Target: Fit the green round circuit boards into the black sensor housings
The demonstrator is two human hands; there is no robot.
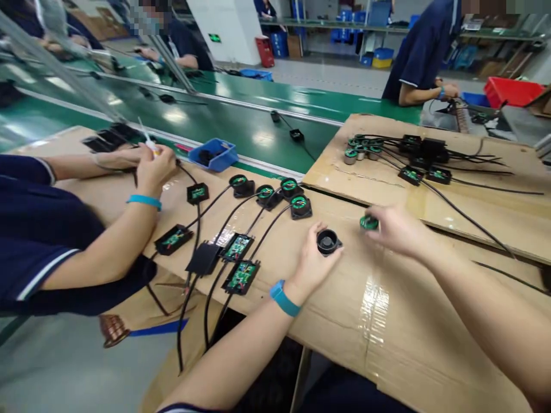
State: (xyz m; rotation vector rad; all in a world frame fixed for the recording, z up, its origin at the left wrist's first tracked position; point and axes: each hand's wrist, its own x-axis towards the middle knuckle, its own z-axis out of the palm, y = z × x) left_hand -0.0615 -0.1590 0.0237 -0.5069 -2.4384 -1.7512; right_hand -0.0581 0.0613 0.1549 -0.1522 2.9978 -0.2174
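My left hand [316, 258] is closed around a round black plastic housing [328, 242] with a square flange, its open cup facing up. To the right, my right hand [391, 228] pinches a small round part with a green circuit board [368, 222] just above the cardboard. The two parts are apart. Left of my hands stand several black housings [300, 205] fitted with green round boards, each wired by a black cable to a rectangular box. One such open box with a green board [241, 277] lies nearest to my left wrist.
At left, a co-worker's hand [155, 163] holds a white-tipped tool. A blue bin [214, 155] with black parts stands by the green conveyor [258, 135]. More wired boards [413, 174] lie on the raised cardboard at right. Another person [424, 54] works beyond.
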